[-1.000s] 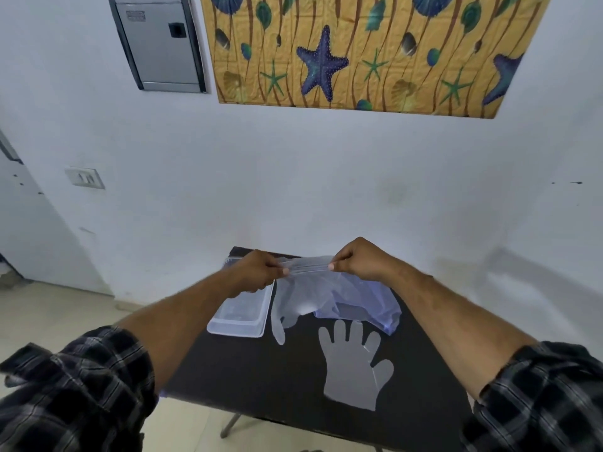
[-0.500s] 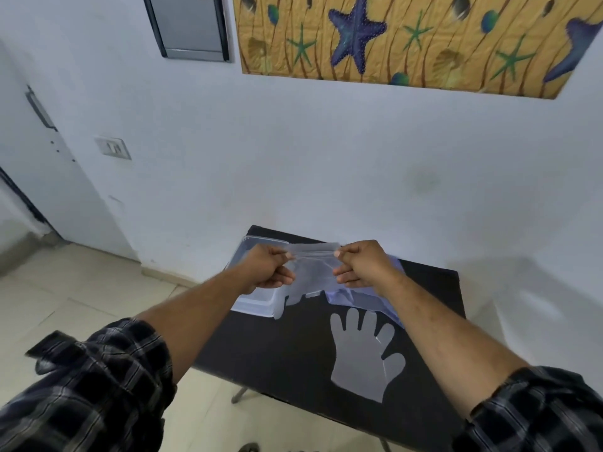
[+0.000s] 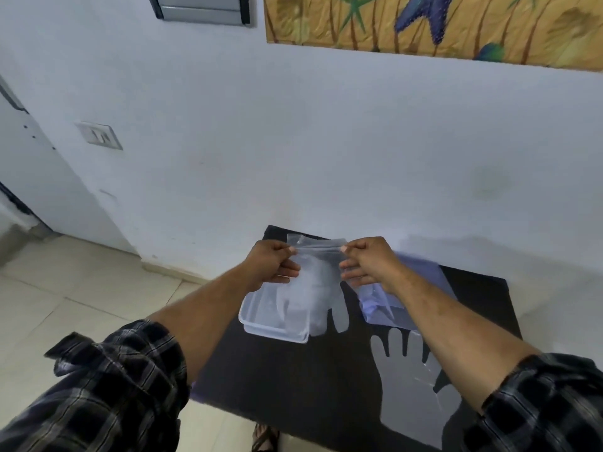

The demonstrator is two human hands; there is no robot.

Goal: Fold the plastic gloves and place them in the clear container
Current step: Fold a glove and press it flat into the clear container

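The matte black counter (image 3: 293, 386) sat against the wall. A flat glove (image 3: 414, 386) lay at 5 o'clock; the clear container (image 3: 261, 318) was at center. My left hand (image 3: 270, 265) and right hand (image 3: 372, 262) pinched shut on a filmy held glove (image 3: 316, 282), now hanging over the container, further left than before.

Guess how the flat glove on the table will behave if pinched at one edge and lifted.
Probably floppy: the held glove hangs limp between both hands. Likely very light, being thin see-through film. The flat glove lies flush on the table, so getting an edge may be fiddly.
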